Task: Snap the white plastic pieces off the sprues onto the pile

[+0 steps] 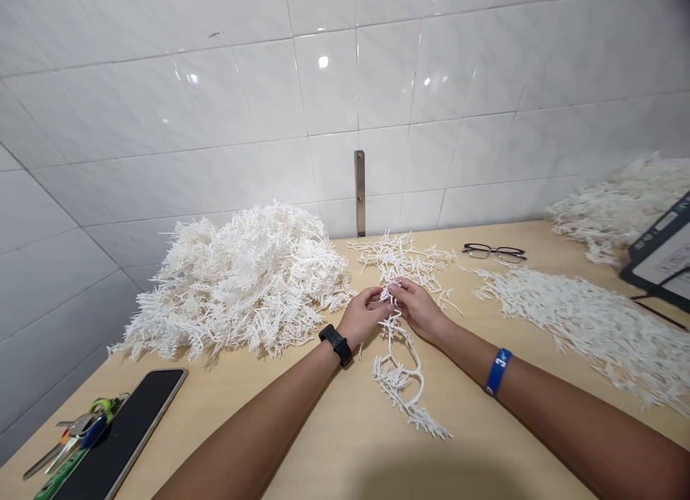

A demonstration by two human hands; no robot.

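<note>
Both my hands meet near the middle of the table, fingers closed on a white branching plastic piece (397,381). Its forked stem hangs down toward me, ending in a fringe of short twigs on the tabletop. My left hand (364,317), below a black watch, pinches it from the left. From the right, my right hand (419,309), with a blue band on the forearm, grips its upper part. The fingertips partly hide what lies between them. Just beyond my hands lie loose white branching pieces (402,256).
A tall heap of white branching pieces (242,277) stands at left, a flatter spread (582,320) at right, another pile (625,198) behind it. Glasses (493,253), a phone (129,428), keys (80,424) and a dark-edged box (665,252) surround the work spot. A tiled wall (226,126) bounds the back.
</note>
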